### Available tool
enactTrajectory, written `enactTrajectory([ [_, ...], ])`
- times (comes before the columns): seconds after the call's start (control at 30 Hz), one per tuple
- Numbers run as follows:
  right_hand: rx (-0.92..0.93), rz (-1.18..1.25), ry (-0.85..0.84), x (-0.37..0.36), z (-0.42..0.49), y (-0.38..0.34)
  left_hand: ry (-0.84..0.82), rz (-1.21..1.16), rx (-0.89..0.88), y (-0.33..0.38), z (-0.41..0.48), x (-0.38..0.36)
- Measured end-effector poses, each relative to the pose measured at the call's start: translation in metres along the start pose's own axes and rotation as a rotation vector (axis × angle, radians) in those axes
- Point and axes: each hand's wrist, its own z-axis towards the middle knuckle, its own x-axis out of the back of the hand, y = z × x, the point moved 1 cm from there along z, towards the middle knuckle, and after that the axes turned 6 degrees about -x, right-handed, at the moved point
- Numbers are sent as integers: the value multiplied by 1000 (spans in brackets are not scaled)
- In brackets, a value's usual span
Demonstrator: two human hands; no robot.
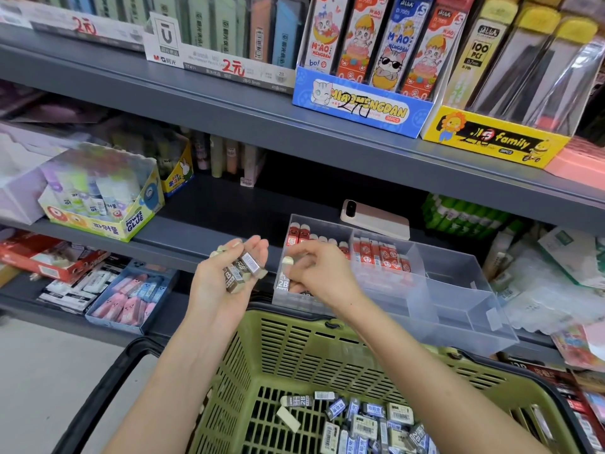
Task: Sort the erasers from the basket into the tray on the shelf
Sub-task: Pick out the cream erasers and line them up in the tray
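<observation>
L hand [226,276] is palm up & cupped, holding a bunch of erasers [244,270], small blocks w/ paper sleeves. R hand [314,270] bends down, pinching one eraser [287,260] over the clear plastic tray [458,290] on the grey shelf [209,224]. More loose erasers [366,421] lie in the green holey basket [294,348].

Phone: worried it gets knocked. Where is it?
In the head view, the phone lies on the shelf, right of centre, just behind the clear tray.
</observation>
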Motion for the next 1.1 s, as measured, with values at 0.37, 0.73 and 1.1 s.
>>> enactTrajectory([
  [0.37, 283, -67, 175, -1, -20, -14, -301, 192, -85, -4, 1, 0],
  [0.73, 232, -231, 98, 30, -22, -29, -470, 308, -92, -9, -8, -6],
  [1.1, -84, -84, 13, 14, -9, 1, -298, 90, -47, -4, 4, 0],
])
